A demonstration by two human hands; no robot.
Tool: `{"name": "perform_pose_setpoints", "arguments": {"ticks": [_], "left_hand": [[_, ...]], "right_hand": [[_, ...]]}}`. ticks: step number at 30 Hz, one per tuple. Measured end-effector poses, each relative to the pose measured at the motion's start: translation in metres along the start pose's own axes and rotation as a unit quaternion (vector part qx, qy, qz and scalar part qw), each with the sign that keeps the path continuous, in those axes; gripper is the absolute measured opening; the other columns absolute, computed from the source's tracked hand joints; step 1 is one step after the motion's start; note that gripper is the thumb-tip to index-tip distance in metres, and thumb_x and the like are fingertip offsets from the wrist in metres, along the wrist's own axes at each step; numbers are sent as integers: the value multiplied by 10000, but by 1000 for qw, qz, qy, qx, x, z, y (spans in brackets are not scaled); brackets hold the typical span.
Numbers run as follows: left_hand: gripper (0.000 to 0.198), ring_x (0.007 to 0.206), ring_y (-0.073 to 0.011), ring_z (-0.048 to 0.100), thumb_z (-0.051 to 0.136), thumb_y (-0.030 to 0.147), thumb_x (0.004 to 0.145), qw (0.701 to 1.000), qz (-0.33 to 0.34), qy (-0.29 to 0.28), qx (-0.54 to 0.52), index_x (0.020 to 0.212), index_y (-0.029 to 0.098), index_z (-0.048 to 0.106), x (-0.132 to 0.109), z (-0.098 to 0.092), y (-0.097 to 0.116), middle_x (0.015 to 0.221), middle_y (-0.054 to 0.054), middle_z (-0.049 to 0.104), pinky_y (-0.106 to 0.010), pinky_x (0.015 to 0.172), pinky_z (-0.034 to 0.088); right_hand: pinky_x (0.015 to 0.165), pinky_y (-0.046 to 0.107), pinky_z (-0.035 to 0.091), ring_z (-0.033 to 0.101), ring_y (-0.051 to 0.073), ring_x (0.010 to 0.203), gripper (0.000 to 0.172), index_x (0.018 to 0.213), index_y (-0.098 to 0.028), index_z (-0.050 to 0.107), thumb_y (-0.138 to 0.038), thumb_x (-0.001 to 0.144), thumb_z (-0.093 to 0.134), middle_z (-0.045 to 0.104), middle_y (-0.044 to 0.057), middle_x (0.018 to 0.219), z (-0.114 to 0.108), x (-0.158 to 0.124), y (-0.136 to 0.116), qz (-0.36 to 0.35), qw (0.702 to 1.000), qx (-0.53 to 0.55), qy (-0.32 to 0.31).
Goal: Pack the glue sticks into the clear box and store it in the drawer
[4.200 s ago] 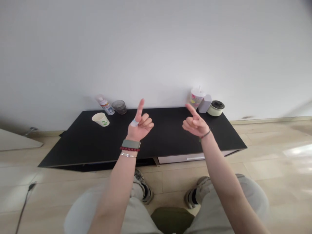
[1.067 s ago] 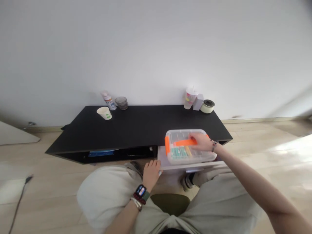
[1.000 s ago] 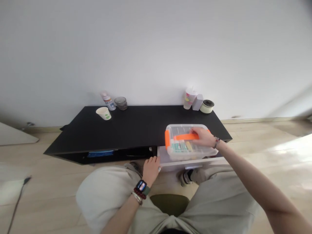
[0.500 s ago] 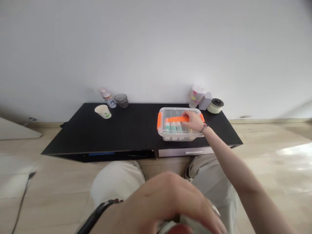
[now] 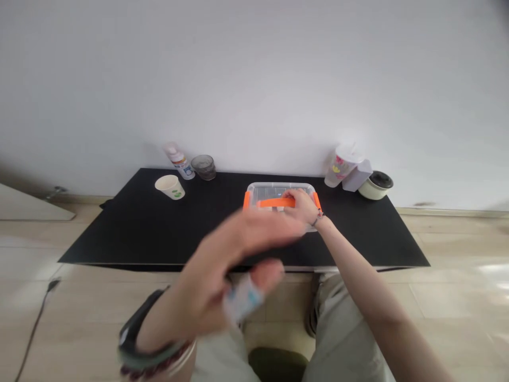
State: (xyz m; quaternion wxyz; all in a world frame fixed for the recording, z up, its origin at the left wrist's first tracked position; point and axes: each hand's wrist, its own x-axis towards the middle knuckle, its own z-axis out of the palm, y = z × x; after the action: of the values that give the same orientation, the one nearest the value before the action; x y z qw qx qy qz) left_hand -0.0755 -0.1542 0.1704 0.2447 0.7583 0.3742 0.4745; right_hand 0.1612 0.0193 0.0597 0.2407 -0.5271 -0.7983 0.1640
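My right hand (image 5: 303, 207) is closed round the orange handle (image 5: 276, 202) of a clear plastic storage box (image 5: 280, 185). The box has orange latches at both ends and rests on the black cabinet top. My left hand (image 5: 234, 254), blurred by motion, is in front of the box and hides much of its near side. Its fingers reach forward, with the thumb held apart and nothing visible between them. Around the thumb is a white wrap (image 5: 242, 298) with light-blue marks. The small bottles inside the box are mostly covered now.
On the black cabinet (image 5: 131, 228) stand a paper cup (image 5: 170, 187), a pink-capped spray bottle (image 5: 181, 163) and a grey glass (image 5: 204, 167) at the left. A lidded plastic cup (image 5: 342, 165), a pale box (image 5: 358, 176) and a black-lidded jar (image 5: 376, 185) are at the right. A cable (image 5: 37, 329) lies on the floor.
My left hand has risen from the bottom of the view towards the box, and its wrapped thumb has come into sight. My right hand keeps its hold on the handle. The view has shifted slightly.
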Motion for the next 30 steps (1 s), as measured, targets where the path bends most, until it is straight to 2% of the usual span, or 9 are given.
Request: {"name": "perform_pose_setpoints", "arguments": {"ticks": [2, 4, 7, 10, 12, 14, 24, 28, 30], "left_hand": [[401, 1170, -254, 591, 565, 355, 910, 998, -44, 35, 26, 1303, 277, 567, 55, 3, -43, 1233, -74, 624, -444, 996, 519], [443, 1202, -256, 570, 520, 406, 925, 991, -99, 57, 64, 1333, 233, 529, 74, 10, -94, 1306, -109, 576, -430, 989, 509], [538, 1162, -279, 601, 476, 458, 921, 961, -239, 28, 134, 1368, 159, 481, 65, 21, -162, 1346, -177, 536, -448, 987, 485], [570, 1192, -335, 587, 427, 494, 927, 916, -359, -69, 164, 1378, 150, 484, 57, 28, -194, 1285, -173, 611, -485, 1022, 431], [519, 1195, -323, 590, 402, 453, 934, 909, -382, -113, 122, 1352, 168, 519, 59, 32, -199, 1277, -143, 638, -447, 1014, 437], [465, 1181, -291, 604, 393, 396, 931, 916, -374, -120, 79, 1306, 177, 560, 64, 35, -197, 1294, -119, 638, -392, 990, 455], [443, 1125, -332, 620, 463, 458, 913, 916, -384, -72, 90, 1224, 184, 618, 65, 43, -195, 1209, -124, 687, -386, 937, 450], [407, 1094, -337, 629, 484, 390, 903, 912, -384, -84, 116, 1226, 177, 609, 69, 44, -193, 1180, -136, 695, -383, 908, 455], [429, 1086, -354, 633, 441, 375, 921, 907, -383, -104, 144, 1271, 168, 577, 71, 45, -191, 1185, -161, 685, -404, 900, 456]], "right_hand": [[878, 383, 460, 578, 244, 941, 260, 956, -185, 656, -194, 701, 607, 672, 65, 947, 0, 3, 2, -24, 1000, 7, -2], [923, 404, 451, 574, 253, 1012, 275, 1009, -194, 654, -205, 741, 594, 659, 74, 1025, -6, 1, 6, -53, 999, 10, 10], [958, 433, 432, 558, 288, 1099, 325, 1131, -180, 620, -287, 828, 573, 621, 126, 1152, -20, -9, 14, -3, 997, -41, 72], [904, 439, 445, 591, 329, 1066, 407, 1222, -132, 564, -393, 917, 501, 623, 191, 1155, -29, -22, 22, 171, 977, -104, 70], [842, 413, 460, 633, 327, 1000, 433, 1264, -137, 533, -428, 978, 389, 660, 187, 1090, -30, -28, 26, 267, 958, -103, 9], [810, 388, 464, 657, 316, 963, 459, 1300, -164, 513, -441, 1009, 292, 689, 165, 1050, -27, -31, 29, 304, 948, -88, -31], [733, 376, 516, 668, 259, 839, 394, 1092, -180, 655, -368, 960, 335, 715, 112, 922, -15, -36, 80, 286, 958, 0, 31], [911, 440, 495, 617, 276, 1070, 413, 1246, -164, 586, -364, 937, 400, 663, 152, 1140, -20, -34, 63, 162, 971, -36, 172], [1006, 466, 449, 569, 275, 1177, 415, 1273, -188, 583, -386, 957, 400, 640, 141, 1219, -18, -32, 44, 37, 989, -29, 137]]}}
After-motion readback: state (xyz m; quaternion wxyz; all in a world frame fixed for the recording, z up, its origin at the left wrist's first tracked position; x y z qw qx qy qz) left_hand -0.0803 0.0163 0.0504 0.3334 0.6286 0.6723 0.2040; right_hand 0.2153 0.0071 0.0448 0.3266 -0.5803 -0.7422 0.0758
